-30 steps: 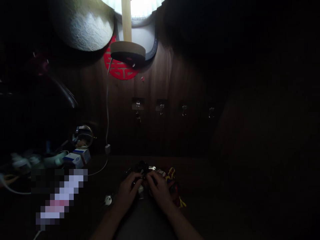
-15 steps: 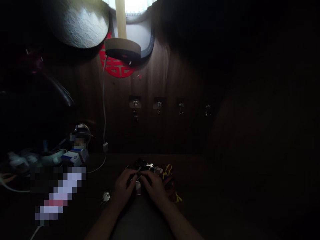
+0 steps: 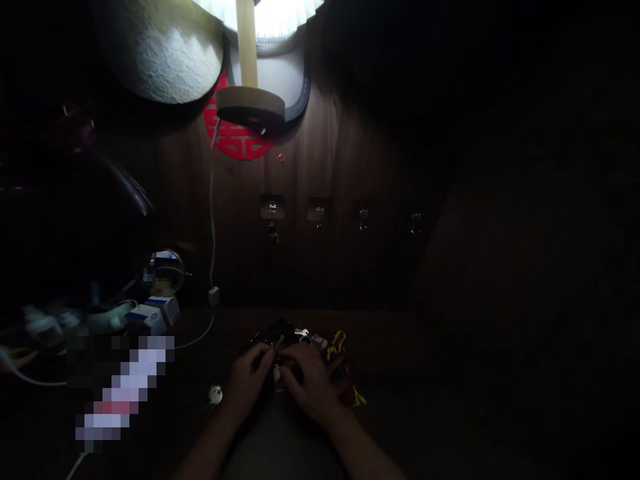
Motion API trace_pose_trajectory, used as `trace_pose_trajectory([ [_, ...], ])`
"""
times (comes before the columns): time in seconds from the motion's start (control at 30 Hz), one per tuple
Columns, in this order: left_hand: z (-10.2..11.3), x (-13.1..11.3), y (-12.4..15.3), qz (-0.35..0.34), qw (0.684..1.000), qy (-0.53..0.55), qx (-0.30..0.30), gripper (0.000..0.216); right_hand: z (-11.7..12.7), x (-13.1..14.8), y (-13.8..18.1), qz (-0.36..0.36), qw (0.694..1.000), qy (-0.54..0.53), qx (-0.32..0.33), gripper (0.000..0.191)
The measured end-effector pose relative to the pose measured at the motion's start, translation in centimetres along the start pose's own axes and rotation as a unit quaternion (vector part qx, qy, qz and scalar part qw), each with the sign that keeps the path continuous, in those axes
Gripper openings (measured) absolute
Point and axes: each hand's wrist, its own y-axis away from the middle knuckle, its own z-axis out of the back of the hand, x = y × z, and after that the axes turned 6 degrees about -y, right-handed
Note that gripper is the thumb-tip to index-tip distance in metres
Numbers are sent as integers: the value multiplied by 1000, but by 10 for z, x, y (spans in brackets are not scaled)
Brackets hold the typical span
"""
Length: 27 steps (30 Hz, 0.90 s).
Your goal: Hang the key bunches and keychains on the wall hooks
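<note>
Both hands meet at the dark tabletop in low light. My left hand [image 3: 251, 368] is closed, thumb and fingertips pinched around something small that I cannot make out. Opposite it, my right hand [image 3: 304, 373] is closed too, its fingertips almost touching the left ones. A thin metallic piece [image 3: 281, 341] sticks up between the fingertips. Below them shows a small pale tag-like piece [image 3: 278, 378], partly hidden by the right thumb. Just beyond the hands lie shiny silver keys [image 3: 301, 332] and dark items. Beside my right hand is a tangle of coloured cords [image 3: 341, 360].
More silver keys [image 3: 215, 395] lie left of my left wrist. Small white-and-blue boxes [image 3: 150, 316] and a white cable [image 3: 212, 253] are at the left. A lit lamp with a round base [image 3: 250, 103] stands above. Several hooks [image 3: 319, 212] line the wooden back panel.
My right hand has curled and turned slightly inward, covering more of the pale tag-like piece. My left fingers have shifted slightly. The whole view has moved a little.
</note>
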Motion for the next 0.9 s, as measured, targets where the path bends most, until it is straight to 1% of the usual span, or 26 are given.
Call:
trace_pose_trajectory([
  [0.07,-1,0,0,10,1000,19,6,28,-2,-1,0,14,1000,19,-13,11],
  [0.17,-2,0,0,5,999,39,14,28,-4,-4,0,35,998,31,-30,4],
  [0.3,-3,3,-1,-9,999,32,16,28,-4,-6,0,58,997,28,-41,6],
  [0.37,-3,4,-1,-10,999,30,10,29,-4,-5,0,61,997,26,-44,3],
  [0.5,-4,3,-2,-10,999,42,14,28,-6,-6,1,55,997,25,-45,3],
  [0.63,-4,0,-1,-6,998,49,25,28,-7,-8,2,37,997,20,-69,5],
  [0.8,-3,1,0,-9,1000,25,5,26,-3,-4,2,33,994,12,-103,9],
  [0.9,-3,1,-1,-10,999,40,-11,23,-1,-1,1,20,992,-7,-127,8],
])
